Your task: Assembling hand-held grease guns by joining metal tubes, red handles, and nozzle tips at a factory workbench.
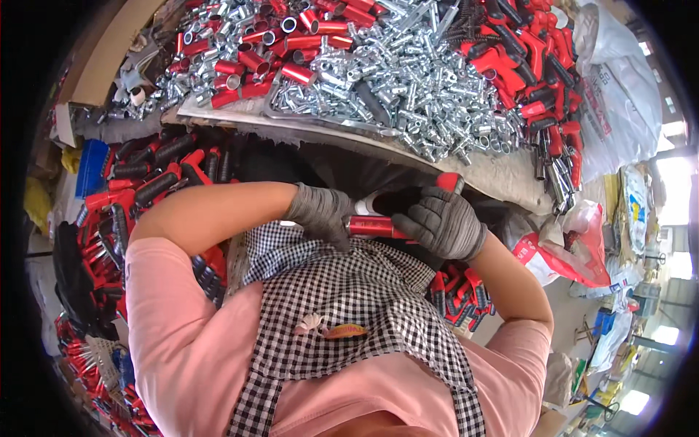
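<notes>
Holding a red metal tube (370, 227) level, long axis running 9 to 3 o'clock, both gloved hands share it: left hand (320, 213) fingers wrapped around the 9 o'clock end, right hand (440, 222) clamped at 3, below the desk (502, 178) edge.

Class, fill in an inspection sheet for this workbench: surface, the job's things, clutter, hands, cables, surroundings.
Surface: workbench, grey top, almost wholly covered.
Job's things: red metal tube held across the chest by both hands.
Clutter: heap of silver metal fittings; red tubes; red-and-black handles at the right.
Hands: left hand and right hand, grey gloves, both gripping the tube.
Cables: nothing seen.
Surroundings: more red-and-black handles below the bench; white sack; cardboard box.
</notes>
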The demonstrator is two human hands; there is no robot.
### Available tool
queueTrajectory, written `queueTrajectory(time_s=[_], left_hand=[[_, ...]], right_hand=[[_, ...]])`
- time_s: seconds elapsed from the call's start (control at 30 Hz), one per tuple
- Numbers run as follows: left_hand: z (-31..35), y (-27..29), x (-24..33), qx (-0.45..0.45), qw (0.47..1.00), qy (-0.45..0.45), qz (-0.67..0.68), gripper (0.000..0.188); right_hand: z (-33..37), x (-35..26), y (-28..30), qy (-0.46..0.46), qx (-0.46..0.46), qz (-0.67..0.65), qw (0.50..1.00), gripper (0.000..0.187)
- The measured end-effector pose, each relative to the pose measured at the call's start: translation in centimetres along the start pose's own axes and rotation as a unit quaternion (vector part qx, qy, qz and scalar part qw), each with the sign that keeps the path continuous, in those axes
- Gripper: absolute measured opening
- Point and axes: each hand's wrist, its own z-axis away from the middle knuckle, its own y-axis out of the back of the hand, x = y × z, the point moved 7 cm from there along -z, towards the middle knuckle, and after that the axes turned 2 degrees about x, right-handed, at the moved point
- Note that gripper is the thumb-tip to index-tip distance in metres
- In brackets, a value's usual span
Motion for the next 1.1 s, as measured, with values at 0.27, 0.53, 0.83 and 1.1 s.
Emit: queueTrajectory(time_s=[0.27,0.53,0.83,1.1], left_hand=[[1.3,3.1,-0.4,0.066,0.958,0.139,-0.242,0.029],[2.6,5.7,-2.4,0.201,0.929,0.089,-0.299,0.024],[12.3,11.7,0.6,0.686,0.643,0.074,-0.334,0.035],[10.1,4.8,-4.8,0.548,0.562,-0.138,0.604,0.061]], right_hand=[[4.1,1.7,-8.2,-0.479,-0.018,-0.457,0.749,0.052],[1.1,0.3,-9.4,-0.528,0.135,-0.737,0.400,0.071],[-3.2,1.1,-7.1,-0.447,0.257,-0.775,0.366,0.101],[-3.4,3.3,-6.1,-0.410,0.256,-0.742,0.464,0.102]])
